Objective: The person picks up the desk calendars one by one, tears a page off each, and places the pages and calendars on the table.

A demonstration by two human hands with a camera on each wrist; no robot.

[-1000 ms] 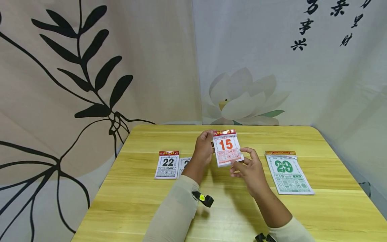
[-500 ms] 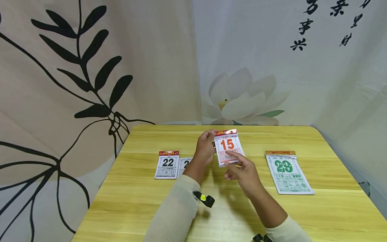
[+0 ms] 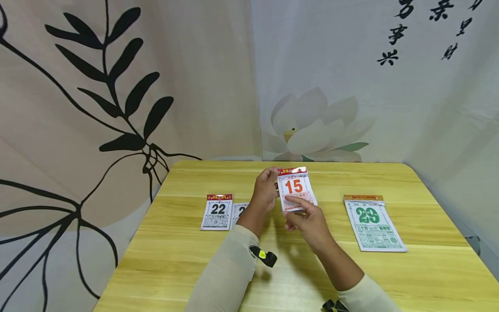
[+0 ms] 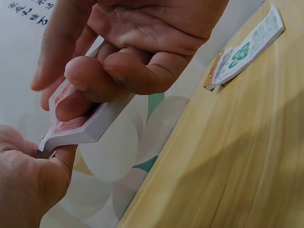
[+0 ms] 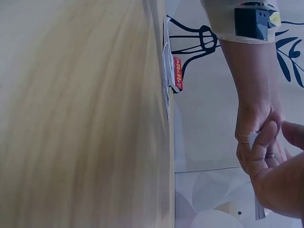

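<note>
A small tear-off calendar (image 3: 297, 184) with a red header and a red 15 is raised above the table, tilted. My left hand (image 3: 266, 190) grips it by its upper left side. Over its lower part is my right hand (image 3: 312, 223), its index finger lying across the printed page and other digits at the bottom edge. In the left wrist view, the right hand (image 4: 137, 52) covers much of the page, and the thick white lower edge of the calendar (image 4: 102, 126) shows beneath the fingers. The right wrist view has both hands overlapping, hiding most of the calendar.
On the wooden table (image 3: 163, 264), a calendar (image 3: 217, 212) with a black 22 lies at left. Another black-numbered calendar (image 3: 238, 211) beside it is partly behind my left wrist. A larger green 29 calendar (image 3: 374, 223) lies at right. A printed curtain (image 3: 210, 86) hangs behind.
My right hand has moved left along the calendar's lower part, its index finger going from the right edge onto the page. The left hand and calendar have barely shifted.
</note>
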